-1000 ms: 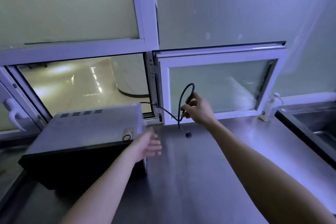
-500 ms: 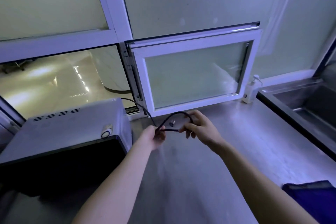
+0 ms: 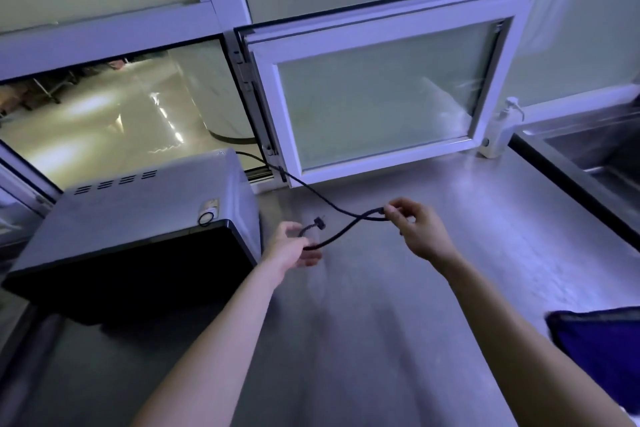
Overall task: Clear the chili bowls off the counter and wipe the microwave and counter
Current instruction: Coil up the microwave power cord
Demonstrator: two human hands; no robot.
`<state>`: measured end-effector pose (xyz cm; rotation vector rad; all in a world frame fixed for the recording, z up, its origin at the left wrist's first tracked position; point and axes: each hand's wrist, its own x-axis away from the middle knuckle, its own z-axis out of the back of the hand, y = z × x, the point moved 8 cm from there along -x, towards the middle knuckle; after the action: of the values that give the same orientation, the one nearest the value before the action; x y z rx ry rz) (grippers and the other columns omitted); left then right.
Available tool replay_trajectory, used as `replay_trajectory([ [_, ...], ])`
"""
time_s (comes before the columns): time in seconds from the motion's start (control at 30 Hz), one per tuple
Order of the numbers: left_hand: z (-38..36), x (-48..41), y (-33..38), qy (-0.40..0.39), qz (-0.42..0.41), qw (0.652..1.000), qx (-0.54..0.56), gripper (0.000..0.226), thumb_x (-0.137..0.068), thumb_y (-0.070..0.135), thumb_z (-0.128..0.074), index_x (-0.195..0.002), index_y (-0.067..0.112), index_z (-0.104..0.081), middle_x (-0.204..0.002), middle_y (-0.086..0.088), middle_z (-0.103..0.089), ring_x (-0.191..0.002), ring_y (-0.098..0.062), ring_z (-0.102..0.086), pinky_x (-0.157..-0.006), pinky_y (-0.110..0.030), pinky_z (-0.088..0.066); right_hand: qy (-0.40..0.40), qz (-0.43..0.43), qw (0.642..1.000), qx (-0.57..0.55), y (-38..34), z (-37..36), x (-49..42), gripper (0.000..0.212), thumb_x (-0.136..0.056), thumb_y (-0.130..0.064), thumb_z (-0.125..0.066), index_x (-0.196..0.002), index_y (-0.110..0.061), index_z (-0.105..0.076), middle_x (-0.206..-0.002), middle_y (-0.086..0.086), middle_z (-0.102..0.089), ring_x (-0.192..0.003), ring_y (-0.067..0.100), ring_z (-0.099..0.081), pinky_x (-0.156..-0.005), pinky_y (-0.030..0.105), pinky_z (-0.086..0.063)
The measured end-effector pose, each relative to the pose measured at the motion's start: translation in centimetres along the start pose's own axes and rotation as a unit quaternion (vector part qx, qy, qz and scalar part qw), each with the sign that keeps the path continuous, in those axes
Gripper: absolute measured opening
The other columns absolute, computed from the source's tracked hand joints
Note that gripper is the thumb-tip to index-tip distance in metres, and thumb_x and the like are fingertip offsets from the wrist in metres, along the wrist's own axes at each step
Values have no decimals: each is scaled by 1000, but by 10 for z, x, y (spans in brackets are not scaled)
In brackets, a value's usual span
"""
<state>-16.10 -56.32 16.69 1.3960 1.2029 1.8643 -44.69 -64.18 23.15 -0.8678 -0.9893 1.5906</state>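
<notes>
Both hands pinch thin black cord over brushed-steel counter.

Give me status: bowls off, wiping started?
Done: no bowls show on the counter. In hand: both hands are on the microwave's black cord, the right hand pinching a bend, the left hand in a grip near the plug end, which is unplugged. Left: wiping the microwave and counter; a blue cloth lies untouched at the counter's right edge.
</notes>
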Motion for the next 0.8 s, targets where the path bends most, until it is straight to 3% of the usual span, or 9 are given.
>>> replay_trajectory([
  [0.07, 5, 11, -2, 0, -53, 997, -60, 20, -108, 21, -63, -116, 3, -66, -103, -26, -80, -85, -32, -81, -84, -47, -66, 13, 17, 999, 24, -1, 6, -4, 25, -104, -50, -62, -94, -30, -74, -88, -7, -76, -80, 13, -68, -79, 45, -60],
  [0.13, 12, 22, -8, -43, -98, 988, -112, 44, -101, 50, -69, -107, 6, -72, -101, -14, -83, -94, -24, -81, -93, -44, -63, 21, 33, 997, 63, -4, 11, -7, 28, -102, -54, -61, -92, -31, -74, -86, -9, -77, -84, 13, -71, -79, 44, -59],
  [0.27, 37, 38, -20, -27, -232, 896, -378, 35, -85, 58, -83, -98, 29, -69, -101, 8, -72, -93, -6, -69, -86, -19, -53, 28, 31, 995, 95, -5, 11, -11, 23, -103, -49, -67, -91, -32, -77, -83, -10, -75, -78, 10, -66, -71, 35, -53],
  [0.33, 51, 39, -27, 21, -249, 866, -433, 28, -90, 58, -76, -87, 32, -64, -97, 10, -63, -89, -6, -64, -82, -21, -51, 15, 46, 992, 116, -14, -1, -8, 24, -101, -51, -68, -95, -30, -80, -84, -11, -74, -78, 10, -64, -69, 32, -50],
  [0.43, 74, 45, -43, 37, -146, 965, -216, 44, -83, 65, -73, -71, 24, -64, -72, 1, -68, -70, -22, -62, -70, -36, -52, -10, 98, 985, 139, -33, -25, 5, 24, -102, -50, -66, -94, -31, -78, -83, -15, -72, -78, 4, -65, -67, 27, -48],
  [0.5, 84, 55, -45, 30, -107, 994, 22, 39, -82, 44, -80, -61, 24, -54, -60, 0, -48, -62, -19, -46, -65, -32, -45, -50, 111, 981, 151, -35, -42, 13, 26, -104, -50, -64, -92, -30, -77, -83, -12, -73, -77, 8, -67, -67, 31, -53],
  [0.57, 92, 61, -36, -4, -96, 974, 205, 35, -85, 23, -76, -69, 27, -45, -66, 4, -34, -62, -13, -31, -67, -30, -32, -104, 88, 977, 163, -25, -60, 20, 29, -106, -49, -59, -90, -32, -76, -83, -12, -77, -78, 12, -70, -72, 38, -59],
  [0.67, 93, 70, -10, -28, -107, 943, 313, 38, -85, 30, -86, -79, 25, -48, -76, 5, -34, -69, -13, -32, -69, -30, -29, -165, 62, 971, 160, -16, -89, 33, 28, -109, -45, -56, -95, -34, -78, -86, -21, -79, -79, 4, -71, -78, 38, -61],
  [0.8, 85, 81, 20, 9, -126, 942, 310, 45, -75, 39, -97, -96, 13, -67, -93, -4, -70, -101, -22, -76, -103, -46, -56, -238, 98, 951, 171, -29, -131, 52, 24, -110, -38, -58, -108, -30, -81, -95, -19, -80, -84, 8, -71, -82, 35, -59],
])
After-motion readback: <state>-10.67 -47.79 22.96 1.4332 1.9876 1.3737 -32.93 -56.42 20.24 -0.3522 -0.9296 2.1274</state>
